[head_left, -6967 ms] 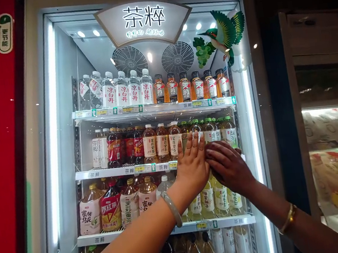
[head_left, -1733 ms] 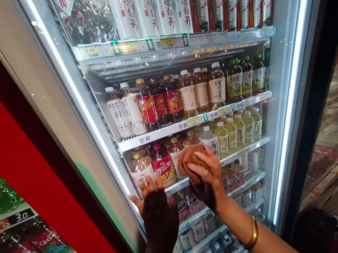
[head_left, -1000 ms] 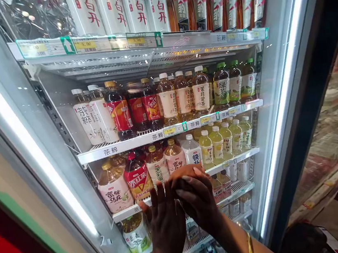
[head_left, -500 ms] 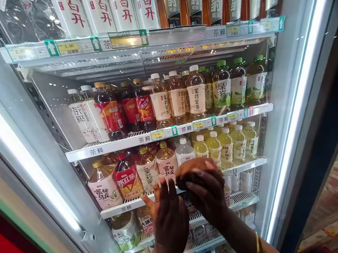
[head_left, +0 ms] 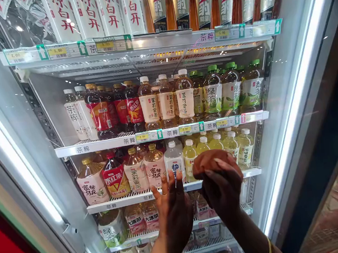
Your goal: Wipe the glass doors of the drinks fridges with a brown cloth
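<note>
My right hand [head_left: 222, 188] is closed around a bunched brown cloth [head_left: 214, 161], which bulges above the fingers. The cloth is in front of the yellow drink bottles, at the glass door of a lit drinks cooler. To its left, my left hand [head_left: 175, 206] has its fingers stretched upward and apart, holding nothing. Its fingertips overlap a clear bottle with a white label [head_left: 174, 161] behind the glass. I cannot tell whether they touch the pane. A gold bangle [head_left: 269, 250] circles my right wrist.
Bottled drinks fill several shelves, with amber bottles [head_left: 204, 1] at the top and green tea bottles [head_left: 213, 91] below. Price tags line the shelf edge [head_left: 145, 42]. Light strips run along the left side [head_left: 10, 147] and right side [head_left: 297, 97]. Faint pink and green marks cross the upper middle.
My right hand has moved right with the cloth, from in front of the clear bottle to the yellow ones. My left hand has shifted slightly right. The view has shifted a little.
</note>
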`<act>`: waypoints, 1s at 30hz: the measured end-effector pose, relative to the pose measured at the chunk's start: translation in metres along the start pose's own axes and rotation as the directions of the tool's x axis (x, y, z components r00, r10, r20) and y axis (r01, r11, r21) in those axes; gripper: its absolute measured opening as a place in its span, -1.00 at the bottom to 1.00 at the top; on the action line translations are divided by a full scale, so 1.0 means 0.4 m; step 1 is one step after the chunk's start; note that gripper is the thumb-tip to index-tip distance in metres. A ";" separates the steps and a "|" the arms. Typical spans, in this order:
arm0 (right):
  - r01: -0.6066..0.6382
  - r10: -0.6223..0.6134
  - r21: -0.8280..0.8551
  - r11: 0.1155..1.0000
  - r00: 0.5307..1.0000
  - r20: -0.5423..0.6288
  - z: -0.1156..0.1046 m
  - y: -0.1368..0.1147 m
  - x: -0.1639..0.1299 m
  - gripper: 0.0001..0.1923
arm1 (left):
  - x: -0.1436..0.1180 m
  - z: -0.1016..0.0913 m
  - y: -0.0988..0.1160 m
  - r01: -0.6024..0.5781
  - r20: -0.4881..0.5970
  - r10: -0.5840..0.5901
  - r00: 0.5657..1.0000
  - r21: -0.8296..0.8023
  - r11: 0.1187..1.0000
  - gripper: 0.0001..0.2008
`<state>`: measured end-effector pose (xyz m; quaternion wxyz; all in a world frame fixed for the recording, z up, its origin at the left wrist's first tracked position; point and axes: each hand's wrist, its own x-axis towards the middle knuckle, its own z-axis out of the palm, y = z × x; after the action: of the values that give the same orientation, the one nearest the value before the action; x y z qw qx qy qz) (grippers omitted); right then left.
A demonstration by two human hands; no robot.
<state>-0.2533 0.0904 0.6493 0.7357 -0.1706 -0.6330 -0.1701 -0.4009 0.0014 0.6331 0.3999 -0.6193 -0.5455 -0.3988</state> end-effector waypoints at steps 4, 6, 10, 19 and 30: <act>-0.008 0.008 -0.016 1.000 1.000 -0.008 -0.046 0.051 -0.041 -0.69 | 0.006 0.025 0.047 0.005 -0.007 -0.005 1.000 0.011 1.000 -0.15; -0.006 0.005 0.014 1.000 0.999 0.038 -0.056 0.051 -0.073 -0.73 | 0.008 0.042 0.073 -0.019 -0.013 0.019 1.000 0.006 1.000 -0.20; 0.033 -0.037 0.052 0.998 0.996 0.077 -0.061 0.079 -0.049 -0.72 | 0.029 0.069 0.118 -0.057 -0.027 0.057 0.998 -0.012 0.998 -0.22; -0.031 0.030 -0.038 0.999 0.999 -0.028 -0.132 0.190 -0.049 -0.73 | 0.054 0.119 0.211 -0.045 0.002 0.045 0.999 -0.031 0.999 -0.24; -0.064 0.057 -0.125 0.990 0.997 -0.059 -0.218 0.312 -0.049 -0.70 | 0.072 0.177 0.314 -0.091 0.006 0.092 0.996 -0.123 0.988 -0.30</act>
<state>-0.1218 0.1606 0.6130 0.7454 -0.2311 -0.5949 -0.1922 -0.2694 0.0669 0.6269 0.3757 -0.6694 -0.4933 -0.4091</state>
